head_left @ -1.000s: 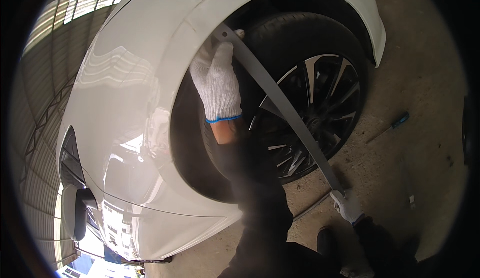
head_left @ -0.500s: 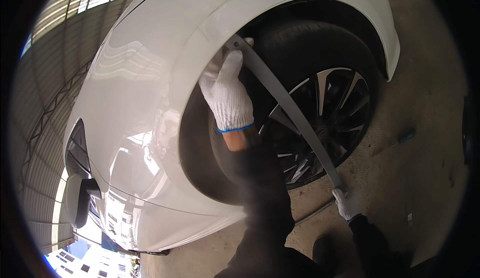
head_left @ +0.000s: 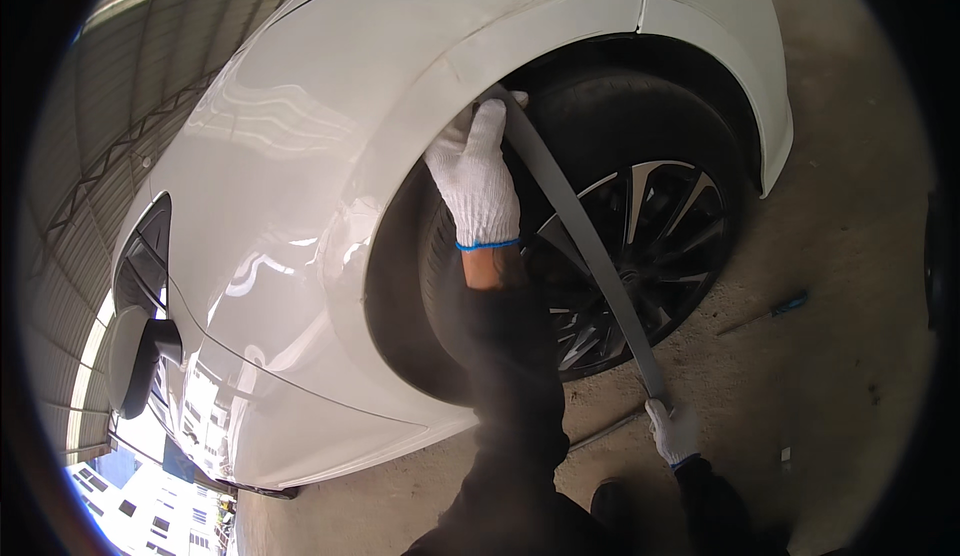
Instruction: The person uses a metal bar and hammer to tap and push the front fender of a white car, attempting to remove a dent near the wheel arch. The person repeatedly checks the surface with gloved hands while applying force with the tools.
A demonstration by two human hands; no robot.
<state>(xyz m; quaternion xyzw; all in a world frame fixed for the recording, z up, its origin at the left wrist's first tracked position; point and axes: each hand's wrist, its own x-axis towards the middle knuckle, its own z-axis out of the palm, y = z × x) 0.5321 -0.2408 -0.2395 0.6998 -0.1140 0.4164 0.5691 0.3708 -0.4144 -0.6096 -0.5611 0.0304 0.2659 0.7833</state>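
Note:
A long, curved grey strip, shaped like a wheel-arch trim (head_left: 585,231), slants across the front of a car wheel (head_left: 630,266). My left hand (head_left: 478,181), in a white knit glove with a blue cuff, is closed around the strip's upper end at the edge of the white fender (head_left: 400,146). Part of its fingers is hidden behind the strip and in the arch. Low down, beside the bottom of the tyre, my gloved right hand (head_left: 675,431) grips the strip's lower end.
A screwdriver with a blue handle (head_left: 790,303) lies on the dusty floor (head_left: 830,376) right of the wheel. A thin rod (head_left: 605,431) lies below the tyre. The car's side mirror (head_left: 135,361) juts out at the left. My dark shoe (head_left: 608,504) shows at the bottom.
The whole view has turned slightly, shifting car, wheel and hands together. A hole at the strip's upper end showed before and is now out of sight. Both hands keep their hold.

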